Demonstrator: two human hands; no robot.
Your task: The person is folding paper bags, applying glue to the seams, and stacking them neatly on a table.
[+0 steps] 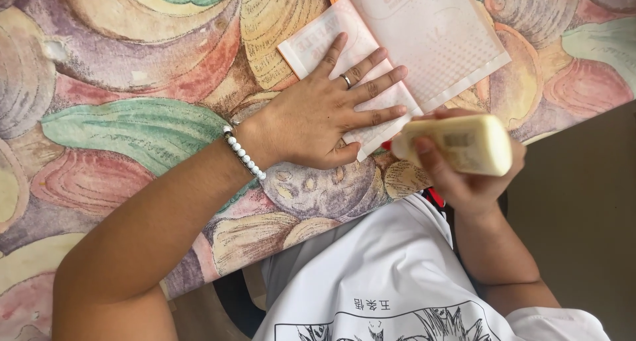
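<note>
left hand point(318, 119) lies flat, fingers spread, on thin paper bag point(397, 49); right hand point(464, 172) grips smooth cream bottle point(464, 144).

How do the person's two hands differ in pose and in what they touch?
The left hand lies flat, fingers spread, pressing a pale paper packet on the patterned table; the right hand is curled around a cream bottle, off the table. The left wears a ring and bead bracelet; the right shows neither. Both are bare.

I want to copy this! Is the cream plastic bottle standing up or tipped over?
Tipped over: the cream plastic bottle lies sideways in the right hand, its tip pointing toward the pale paper bag.
</note>
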